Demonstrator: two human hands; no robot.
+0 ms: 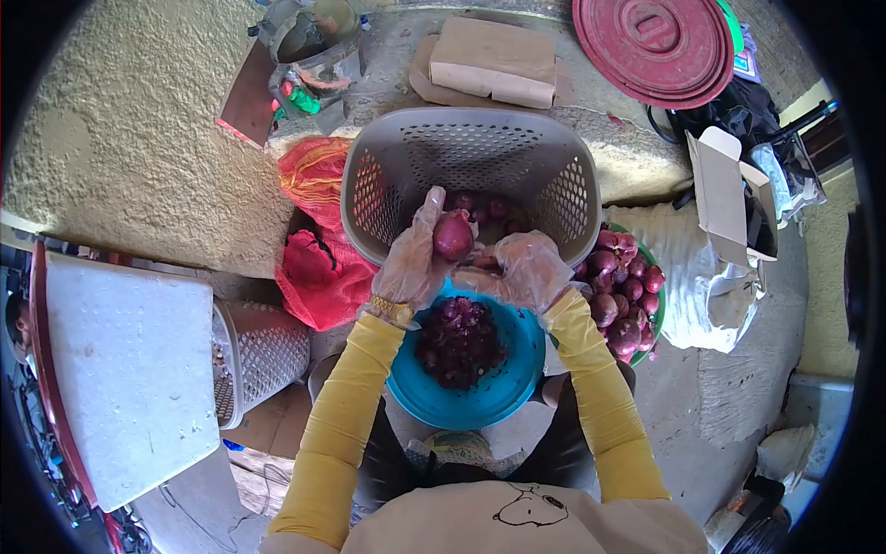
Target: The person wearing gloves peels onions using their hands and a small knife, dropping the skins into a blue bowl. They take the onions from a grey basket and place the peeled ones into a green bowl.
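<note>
My left hand (415, 254), in a clear plastic glove, is closed round a red onion (453, 234) at the near rim of a grey perforated basket (471, 120). Close by on the right, my gloved right hand (528, 268) has its fingers bent at the same rim; whatever lies under them is hard to make out. More red onions (498, 208) lie inside the basket. Below my hands, a blue basin (422, 388) holds a heap of dark red onion peelings (459, 342).
A green basin (660, 319) of red onions stands at the right, beside a white sack (692, 268). Left are a red mesh bag (318, 286), a white perforated basket (268, 351) and a white board (129, 360). A cardboard box (494, 55) and red lid (653, 42) lie beyond.
</note>
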